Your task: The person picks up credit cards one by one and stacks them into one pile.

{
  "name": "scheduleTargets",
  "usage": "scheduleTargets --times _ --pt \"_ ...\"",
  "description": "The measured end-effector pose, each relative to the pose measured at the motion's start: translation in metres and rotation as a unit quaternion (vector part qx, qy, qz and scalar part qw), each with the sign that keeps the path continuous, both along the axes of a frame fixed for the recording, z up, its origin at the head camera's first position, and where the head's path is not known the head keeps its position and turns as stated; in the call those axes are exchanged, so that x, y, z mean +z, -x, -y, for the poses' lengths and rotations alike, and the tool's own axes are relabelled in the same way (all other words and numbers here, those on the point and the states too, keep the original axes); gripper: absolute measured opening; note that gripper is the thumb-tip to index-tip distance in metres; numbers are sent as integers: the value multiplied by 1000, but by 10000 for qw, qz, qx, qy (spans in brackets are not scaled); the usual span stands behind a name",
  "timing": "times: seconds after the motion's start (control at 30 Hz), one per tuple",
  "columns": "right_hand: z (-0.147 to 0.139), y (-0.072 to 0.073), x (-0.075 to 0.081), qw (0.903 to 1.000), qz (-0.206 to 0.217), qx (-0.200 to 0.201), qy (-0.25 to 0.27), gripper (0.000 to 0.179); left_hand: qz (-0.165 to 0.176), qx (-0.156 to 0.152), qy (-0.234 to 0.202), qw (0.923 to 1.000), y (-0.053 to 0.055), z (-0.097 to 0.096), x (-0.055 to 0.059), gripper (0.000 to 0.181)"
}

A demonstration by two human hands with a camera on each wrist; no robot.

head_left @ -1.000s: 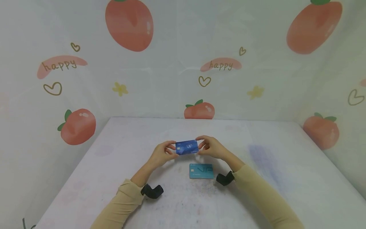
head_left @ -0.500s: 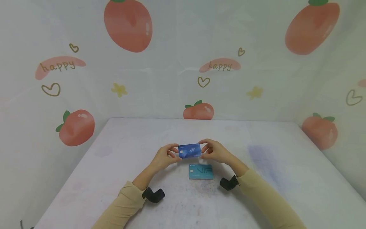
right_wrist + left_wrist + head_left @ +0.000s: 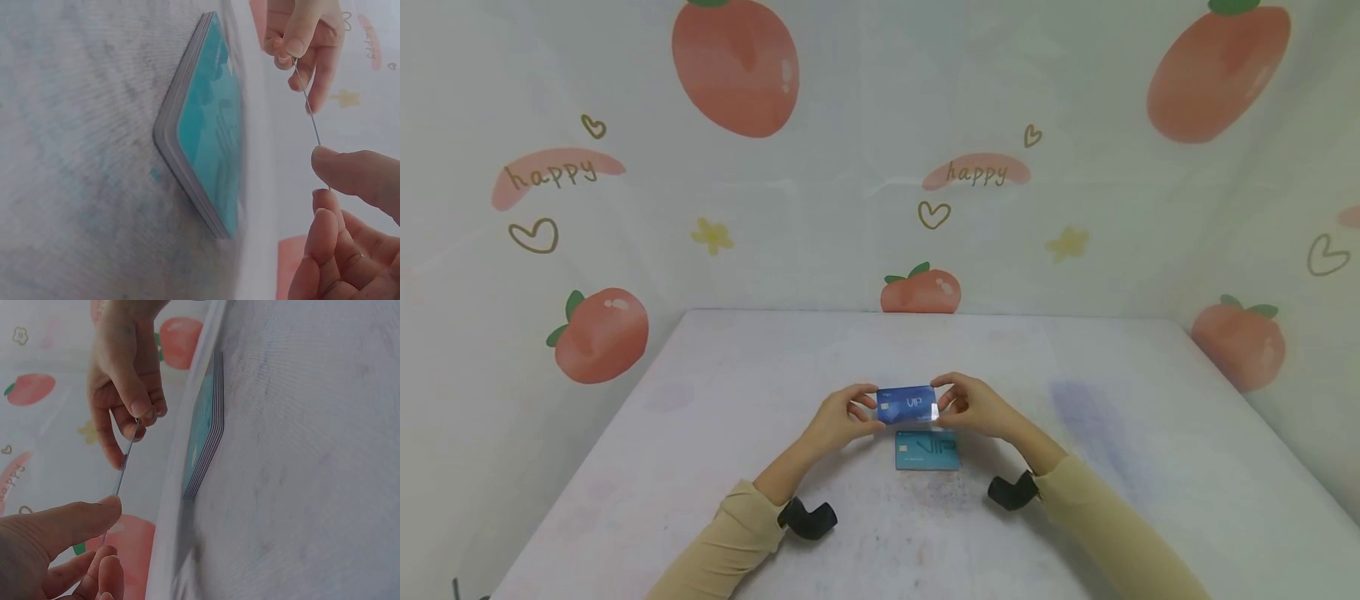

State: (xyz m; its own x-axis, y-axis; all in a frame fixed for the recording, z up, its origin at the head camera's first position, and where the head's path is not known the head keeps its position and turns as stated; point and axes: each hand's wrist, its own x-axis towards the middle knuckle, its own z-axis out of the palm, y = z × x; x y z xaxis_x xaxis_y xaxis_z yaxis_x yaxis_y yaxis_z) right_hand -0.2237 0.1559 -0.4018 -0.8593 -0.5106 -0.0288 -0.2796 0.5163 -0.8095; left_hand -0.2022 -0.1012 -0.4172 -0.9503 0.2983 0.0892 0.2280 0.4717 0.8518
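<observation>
A dark blue card marked VIP (image 3: 907, 405) is held level above the table by both hands. My left hand (image 3: 844, 417) pinches its left edge between thumb and fingers, and my right hand (image 3: 976, 406) pinches the right edge. Just below it in the head view lies a neat stack of cards with a teal VIP card on top (image 3: 927, 451). The wrist views show the stack (image 3: 206, 137) as several layers thick, lying flat, while the held card (image 3: 120, 475) appears edge-on and apart from it.
A whitish, faintly stained table (image 3: 760, 358) spreads out around the hands. Behind it hangs a pale backdrop (image 3: 850, 208) printed with red fruit, hearts and the word happy. Black wrist-worn devices (image 3: 808, 520) sit at both beige sleeves (image 3: 730, 533).
Both hands have moved the blue card to the right and toward the person, so it now sits closer over the stack in the head view. The teal stack has stayed in place.
</observation>
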Motion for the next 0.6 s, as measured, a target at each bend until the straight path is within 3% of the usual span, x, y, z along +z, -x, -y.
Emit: scheduleTargets --times 0.6 --pt "-10 -8 -8 9999 -121 82 79 54 30 -184 102 9998 -8 -8 0 53"
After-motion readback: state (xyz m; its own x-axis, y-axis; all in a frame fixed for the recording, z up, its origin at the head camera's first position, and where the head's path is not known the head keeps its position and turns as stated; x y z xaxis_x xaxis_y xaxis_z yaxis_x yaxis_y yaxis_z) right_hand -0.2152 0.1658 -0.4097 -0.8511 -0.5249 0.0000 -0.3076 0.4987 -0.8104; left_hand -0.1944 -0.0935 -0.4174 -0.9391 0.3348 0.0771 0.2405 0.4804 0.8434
